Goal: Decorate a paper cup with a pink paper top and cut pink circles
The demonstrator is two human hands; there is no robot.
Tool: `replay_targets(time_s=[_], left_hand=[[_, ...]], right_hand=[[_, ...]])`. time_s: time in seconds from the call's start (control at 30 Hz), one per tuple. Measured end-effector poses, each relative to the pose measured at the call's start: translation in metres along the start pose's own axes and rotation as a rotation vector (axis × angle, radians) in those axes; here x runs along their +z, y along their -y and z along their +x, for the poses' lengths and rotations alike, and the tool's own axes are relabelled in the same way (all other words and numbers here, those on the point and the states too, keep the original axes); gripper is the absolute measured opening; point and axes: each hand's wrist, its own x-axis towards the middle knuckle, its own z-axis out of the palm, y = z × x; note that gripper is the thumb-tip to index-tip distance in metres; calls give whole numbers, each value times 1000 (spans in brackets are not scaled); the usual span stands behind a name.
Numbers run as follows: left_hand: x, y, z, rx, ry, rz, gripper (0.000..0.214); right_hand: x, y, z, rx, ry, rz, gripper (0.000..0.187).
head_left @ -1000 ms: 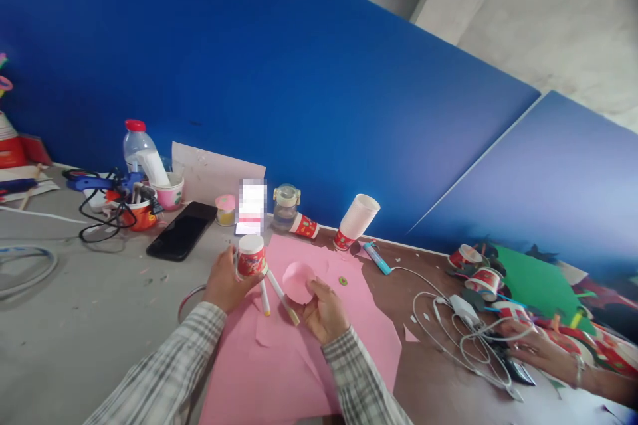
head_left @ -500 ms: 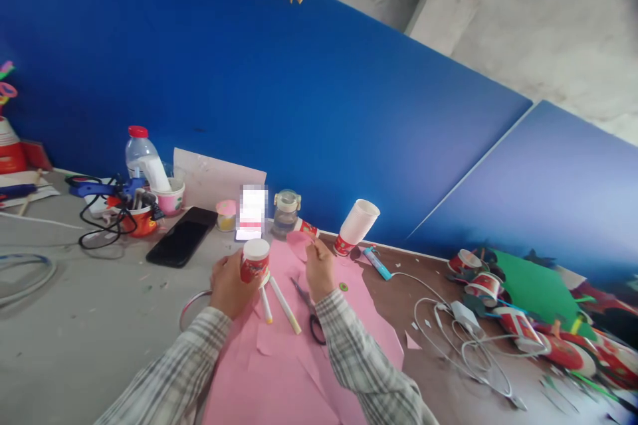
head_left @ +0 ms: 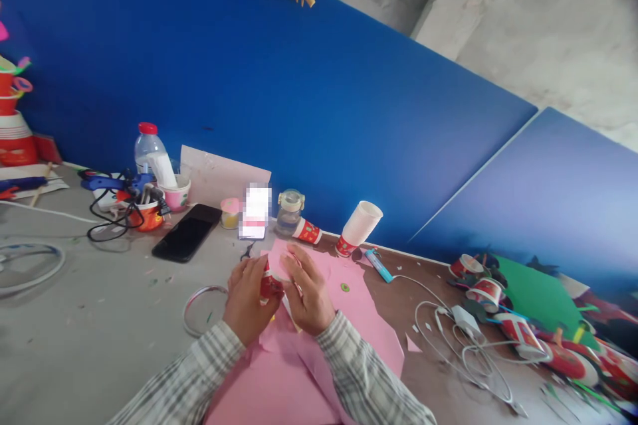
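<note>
My left hand [head_left: 252, 295] is wrapped round a small red paper cup [head_left: 269, 284], mostly hidden by the fingers. Against the cup's upper part, my right hand [head_left: 308, 289] presses a pale pink paper piece [head_left: 277, 265] with bent fingers. Both hands meet above a large pink paper sheet [head_left: 369, 325] on the table. White sticks with yellow ends [head_left: 290, 312] lie on the sheet, largely covered by the right hand. A small green ring [head_left: 345, 287] rests to the right of that hand.
Behind the hands stand a lidded glass jar [head_left: 289, 212], a lit phone [head_left: 255, 212] and tilted white cups [head_left: 363, 222]. A black phone [head_left: 187, 232] and a tool-filled cup [head_left: 145, 216] are left. White cables [head_left: 466, 339] and red cups [head_left: 521, 332] lie right.
My right hand has come left with the pink paper, bringing it onto the cup in my left hand. The cup has shifted slightly right and down. The scissors on the sheet are now hidden.
</note>
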Motion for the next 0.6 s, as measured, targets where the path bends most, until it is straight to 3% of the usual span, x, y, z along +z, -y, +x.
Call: replay_targets(time_s=[0.17, 0.37, 0.47, 0.6], left_hand=[[-2, -1, 0, 28, -21, -37, 60], [-5, -6, 1, 78, -6, -80, 62], [-3, -4, -3, 99, 14, -78, 68], [2, 1, -10, 128, 55, -67, 80]], right_hand=[[-8, 6, -1, 4, -48, 176, 59], [-21, 11, 15, 165, -133, 263, 45], [-19, 11, 19, 198, -94, 266, 46], [-9, 14, 15, 128, -22, 210, 41]])
